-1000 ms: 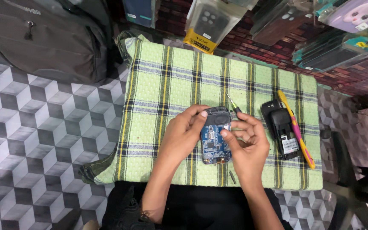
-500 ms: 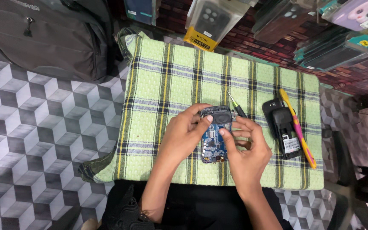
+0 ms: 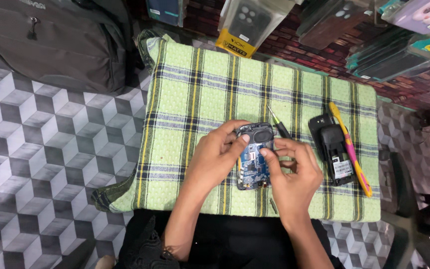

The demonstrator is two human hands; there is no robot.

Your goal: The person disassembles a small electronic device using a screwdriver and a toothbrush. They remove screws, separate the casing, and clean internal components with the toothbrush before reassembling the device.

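An opened phone with a bare blue circuit board [image 3: 251, 164] lies on a green plaid cloth [image 3: 200, 89]. My left hand [image 3: 216, 158] grips its left side, thumb near the dark speaker part at the top. My right hand [image 3: 290, 172] rests on the board's right side, fingertips pinched on it. A thin screwdriver [image 3: 278, 122] pokes out just above my right hand; whether that hand holds it I cannot tell. To the right lie a black phone body [image 3: 332, 148] and a yellow and pink toothbrush [image 3: 350, 149].
A grey backpack [image 3: 55, 40] sits at the upper left on the cube-patterned floor [image 3: 36, 164]. Packaged phone cases [image 3: 245, 22] hang along the top against a red brick-patterned wall. A small dark stick [image 3: 273, 205] lies on the cloth near its front edge.
Both hands stay on the opened phone; my right hand's fingers shifted slightly on the board. The view moved a little.
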